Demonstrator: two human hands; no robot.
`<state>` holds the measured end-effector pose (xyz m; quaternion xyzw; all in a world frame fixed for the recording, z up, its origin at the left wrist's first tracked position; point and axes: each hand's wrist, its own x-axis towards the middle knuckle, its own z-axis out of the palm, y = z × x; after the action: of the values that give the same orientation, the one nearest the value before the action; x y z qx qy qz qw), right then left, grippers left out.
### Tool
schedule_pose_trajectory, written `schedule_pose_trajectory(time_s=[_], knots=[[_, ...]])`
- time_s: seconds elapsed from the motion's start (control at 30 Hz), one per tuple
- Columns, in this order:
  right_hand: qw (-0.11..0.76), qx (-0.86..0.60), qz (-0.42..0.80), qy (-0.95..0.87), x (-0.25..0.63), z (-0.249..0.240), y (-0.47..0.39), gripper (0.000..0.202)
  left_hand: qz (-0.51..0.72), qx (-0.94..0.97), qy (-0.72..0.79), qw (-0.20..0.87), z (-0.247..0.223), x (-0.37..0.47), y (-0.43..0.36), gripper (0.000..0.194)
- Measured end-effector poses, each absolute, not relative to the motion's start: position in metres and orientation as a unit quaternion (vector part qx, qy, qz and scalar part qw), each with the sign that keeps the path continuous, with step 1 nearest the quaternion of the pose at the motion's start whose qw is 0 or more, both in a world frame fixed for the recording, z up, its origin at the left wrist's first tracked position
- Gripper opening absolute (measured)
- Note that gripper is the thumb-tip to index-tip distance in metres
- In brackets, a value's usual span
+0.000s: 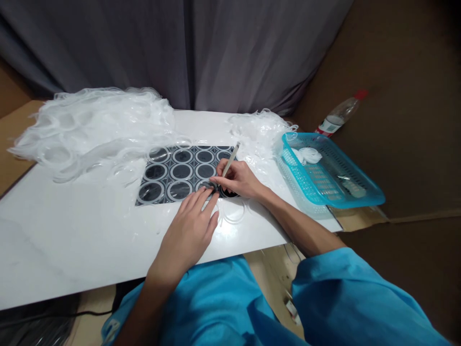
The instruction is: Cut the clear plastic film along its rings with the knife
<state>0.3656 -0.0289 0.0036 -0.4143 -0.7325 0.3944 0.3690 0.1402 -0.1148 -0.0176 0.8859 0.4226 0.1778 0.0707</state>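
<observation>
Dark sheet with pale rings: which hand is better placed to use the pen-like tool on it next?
Right hand, most likely: it holds the pen-like tool over the dark sheet. The left hand lies across the sheet's near edge, no tool visible.

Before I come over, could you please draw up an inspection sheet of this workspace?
Surface: white tabletop, shiny, partly covered.
Job's things: dark sheet with rows of pale rings; slim pen-like tool.
Clutter: large translucent film pile at left; smaller pale pile toward right; blue basket holding white pieces; red-capped bottle beyond it.
Hands: left hand rests at the sheet's near edge; right hand grips the tool.
Cables: black cable below the tabletop, lower left.
Surroundings: gray curtain behind, brown panel at right.
</observation>
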Motion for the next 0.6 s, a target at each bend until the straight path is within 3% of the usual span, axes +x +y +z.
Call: schedule_pose_trajectory(time_s=[0.6], knots=[[0.363,-0.415,0.394,-0.736,0.3654,0.0038,-0.0284,0.039,0.187,0.883,0.423,0.082,-0.0156,0.1401,-0.1159,0.052]])
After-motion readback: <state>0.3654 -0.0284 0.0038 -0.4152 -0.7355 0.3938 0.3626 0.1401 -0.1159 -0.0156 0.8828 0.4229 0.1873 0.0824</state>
